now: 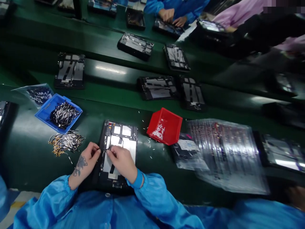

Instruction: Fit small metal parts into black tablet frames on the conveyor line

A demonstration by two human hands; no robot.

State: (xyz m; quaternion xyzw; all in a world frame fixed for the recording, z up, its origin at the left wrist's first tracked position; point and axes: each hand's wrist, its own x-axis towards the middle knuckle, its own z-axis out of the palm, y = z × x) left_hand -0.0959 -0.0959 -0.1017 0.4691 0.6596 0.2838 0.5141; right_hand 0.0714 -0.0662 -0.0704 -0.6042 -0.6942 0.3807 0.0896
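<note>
An opened tablet chassis [122,133] lies flat on the green bench in front of me. My left hand [84,162], tattooed on its back, rests at the chassis's left edge with fingers pinched on a thin black cable [107,147]. My right hand [122,160] lies over the middle of the chassis, its fingertips pinched on the same cable. Both sleeves are blue.
A loose heap of small cables [65,142] lies left of the chassis, behind it a blue bin [46,111] of more. A red bin [164,125] stands right, then stacked clear bags [224,149]. More chassis ride the conveyor [157,87]. Another person's hands [170,17] work across.
</note>
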